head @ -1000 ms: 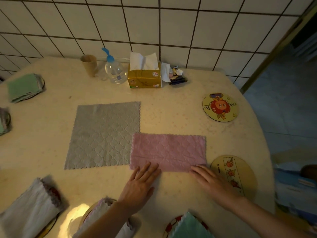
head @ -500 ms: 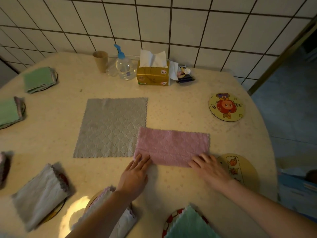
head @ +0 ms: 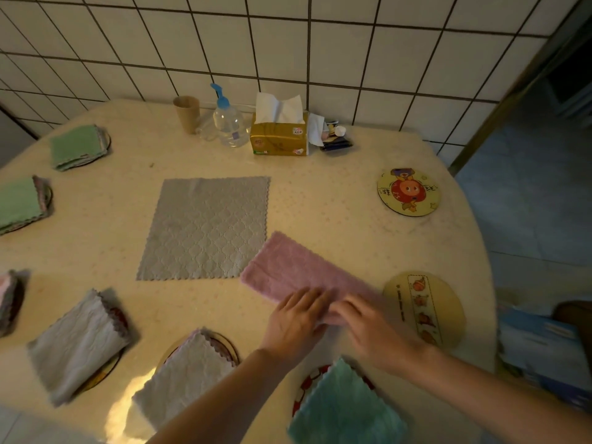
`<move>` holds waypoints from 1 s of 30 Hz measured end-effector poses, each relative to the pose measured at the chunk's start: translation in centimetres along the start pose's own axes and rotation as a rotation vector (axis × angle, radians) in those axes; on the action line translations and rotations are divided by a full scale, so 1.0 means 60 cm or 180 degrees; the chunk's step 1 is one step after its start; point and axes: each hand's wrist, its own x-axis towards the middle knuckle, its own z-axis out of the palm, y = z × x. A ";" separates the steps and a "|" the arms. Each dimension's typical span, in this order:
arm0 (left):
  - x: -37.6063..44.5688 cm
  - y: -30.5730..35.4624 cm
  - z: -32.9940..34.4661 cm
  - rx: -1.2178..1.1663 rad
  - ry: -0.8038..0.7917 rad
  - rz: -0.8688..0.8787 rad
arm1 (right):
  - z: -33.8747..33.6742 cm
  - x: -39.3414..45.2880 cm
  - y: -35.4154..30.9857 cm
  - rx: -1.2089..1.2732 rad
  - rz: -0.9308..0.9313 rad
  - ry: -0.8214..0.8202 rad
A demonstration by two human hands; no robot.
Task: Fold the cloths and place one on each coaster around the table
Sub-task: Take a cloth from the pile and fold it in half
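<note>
Pressing down on the near end of the half-folded pink cloth [head: 298, 270] with left hand [head: 296, 318] and right hand [head: 368, 328], fingers flat, gripping nothing; risking layers sliding askew, or the fold dragging onto the bare coaster [head: 424, 310] just right of the hands

- Pink cloth [head: 298, 270]: folded into a strip, lying slantwise, near-right of centre.
- Grey cloth [head: 208, 229]: unfolded, flat, at centre.
- Two bare coasters: cartoon coaster [head: 409, 192] far right, yellow coaster [head: 424, 307] near right.
</note>
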 end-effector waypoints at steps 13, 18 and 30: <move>-0.129 -0.060 0.002 -0.0758 -0.0736 0.0152 | 0.043 -0.003 0.081 -0.1227 -0.0802 -0.1214; -0.141 -0.047 -0.008 -0.1323 -0.0834 -0.0264 | 0.066 -0.004 0.107 -0.1561 -0.1131 -0.1032; -0.056 -0.077 -0.016 -0.3592 0.0101 -0.3350 | 0.068 0.110 0.047 0.1111 0.1124 -0.0400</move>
